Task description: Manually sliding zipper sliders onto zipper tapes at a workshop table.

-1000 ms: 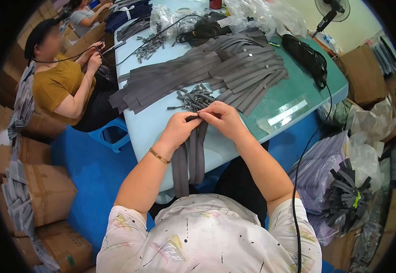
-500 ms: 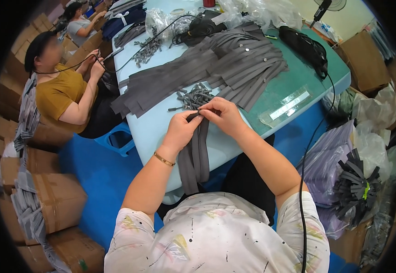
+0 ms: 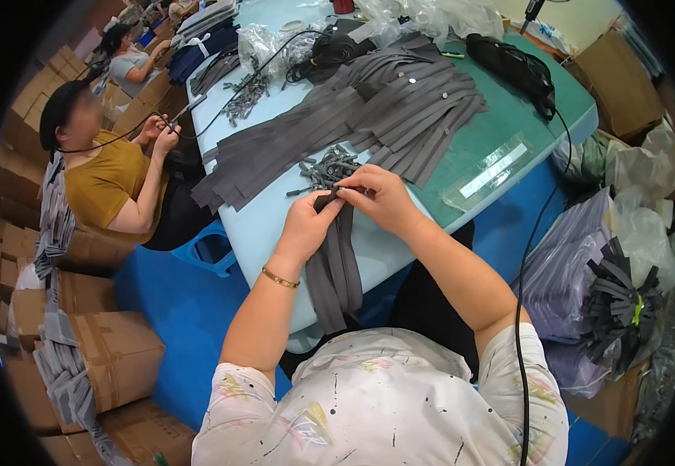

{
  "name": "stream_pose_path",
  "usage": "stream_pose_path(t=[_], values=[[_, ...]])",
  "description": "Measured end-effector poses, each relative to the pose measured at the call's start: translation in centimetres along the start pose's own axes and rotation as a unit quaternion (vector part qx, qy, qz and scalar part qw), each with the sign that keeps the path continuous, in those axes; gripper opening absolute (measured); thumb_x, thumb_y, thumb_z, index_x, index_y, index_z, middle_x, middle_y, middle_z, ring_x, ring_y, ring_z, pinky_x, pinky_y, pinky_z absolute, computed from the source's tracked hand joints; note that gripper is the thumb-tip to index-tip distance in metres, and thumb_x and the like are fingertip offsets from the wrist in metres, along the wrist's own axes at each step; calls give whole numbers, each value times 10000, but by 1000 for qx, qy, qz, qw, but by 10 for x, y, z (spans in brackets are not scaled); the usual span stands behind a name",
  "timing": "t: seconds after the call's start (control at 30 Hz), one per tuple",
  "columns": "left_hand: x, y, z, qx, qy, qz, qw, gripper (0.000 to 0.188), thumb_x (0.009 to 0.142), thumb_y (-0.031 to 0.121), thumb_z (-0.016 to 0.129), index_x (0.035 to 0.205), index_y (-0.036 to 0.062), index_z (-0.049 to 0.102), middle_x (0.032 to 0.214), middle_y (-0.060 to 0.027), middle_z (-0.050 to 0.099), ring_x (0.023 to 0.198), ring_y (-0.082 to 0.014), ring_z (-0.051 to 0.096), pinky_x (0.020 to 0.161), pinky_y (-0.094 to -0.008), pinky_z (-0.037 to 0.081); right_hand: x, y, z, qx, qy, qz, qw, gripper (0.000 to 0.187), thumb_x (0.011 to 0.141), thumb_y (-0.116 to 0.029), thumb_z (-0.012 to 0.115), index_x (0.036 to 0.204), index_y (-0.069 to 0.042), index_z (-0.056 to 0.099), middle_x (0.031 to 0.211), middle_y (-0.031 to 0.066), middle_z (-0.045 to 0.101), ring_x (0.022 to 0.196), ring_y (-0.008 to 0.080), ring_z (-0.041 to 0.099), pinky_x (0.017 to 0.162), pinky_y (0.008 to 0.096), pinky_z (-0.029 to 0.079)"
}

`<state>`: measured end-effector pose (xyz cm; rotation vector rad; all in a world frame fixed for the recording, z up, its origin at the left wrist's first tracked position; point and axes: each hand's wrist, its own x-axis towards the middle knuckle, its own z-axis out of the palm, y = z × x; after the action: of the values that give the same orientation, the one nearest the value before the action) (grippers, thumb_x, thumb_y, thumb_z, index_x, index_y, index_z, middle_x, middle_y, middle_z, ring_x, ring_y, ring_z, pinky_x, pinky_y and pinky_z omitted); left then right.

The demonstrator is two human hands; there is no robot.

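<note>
Hanging over the near edge of the table (image 3: pixel 376 256), grey zipper tapes (image 3: pixel 333 272) run down from the left hand (image 3: pixel 306 225), its thumb and fingers pinching their upper end. The right hand (image 3: pixel 384 198) pinches that same end between thumb and forefinger; whether a small part sits there, I cannot tell. Just beyond lies a heap of grey zipper pulls (image 3: pixel 329 165). Farther back, a broad spread of tapes (image 3: pixel 291 140) reaches the left edge.

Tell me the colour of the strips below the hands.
The strips are dark grey, best seen in the head view.
</note>
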<state>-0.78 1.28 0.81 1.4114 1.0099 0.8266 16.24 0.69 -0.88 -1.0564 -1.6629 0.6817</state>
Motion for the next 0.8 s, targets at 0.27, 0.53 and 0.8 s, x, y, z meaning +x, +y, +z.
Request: stream_pose_path(t=[0.27,0.53,0.8], values=[[2,-1,-8,-5,-2,-15,1000,138,847,146,622,895,16,628,715,43,565,593,-13,453,502,-177,359,1,8,1,24,-58,56,996,164,780,-162,675,926,-90,681,774,30,588,687,133,557,614,255,443],[-2,13,-5,-54,-15,-86,995,126,816,147,658,867,44,606,682,50,544,558,-14,449,469,-177,350,4,12,-1,222,39,150,963,137,861,-139,605,937,-37,658,798,-26,584,725,44,510,645,190,414],[-6,15,-1,-26,-9,28,999,161,838,130,633,932,2,607,789,-2,588,730,-66,528,639,-202,429,1,2,0,94,-18,8,995,82,827,-114,632,811,-34,620,754,-21,546,697,53,505,608,207,407]])
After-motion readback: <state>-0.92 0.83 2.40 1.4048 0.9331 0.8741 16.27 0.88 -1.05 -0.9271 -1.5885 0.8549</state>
